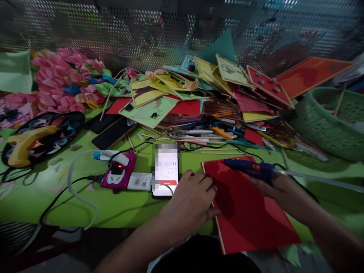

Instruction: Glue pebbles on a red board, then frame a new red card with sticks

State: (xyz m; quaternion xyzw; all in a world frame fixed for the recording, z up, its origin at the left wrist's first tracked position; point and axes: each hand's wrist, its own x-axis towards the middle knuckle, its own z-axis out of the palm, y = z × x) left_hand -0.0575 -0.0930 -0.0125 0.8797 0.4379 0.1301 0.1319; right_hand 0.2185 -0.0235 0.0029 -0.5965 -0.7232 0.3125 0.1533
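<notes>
red card (250, 216), one: overhanging green table (127, 214) front, long axis running away from the body; left hand (196, 191), nearer its pale left strip (220, 238), curling fingers there, pinch unclear; right hand (275, 189) gripping blue glue gun (257, 169), nozzle pointing left near far edge.

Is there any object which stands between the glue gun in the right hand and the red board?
Nothing visible does. The glue gun in the right hand appears directly over the red board. The left hand is at the board's left edge, not between them.
</notes>
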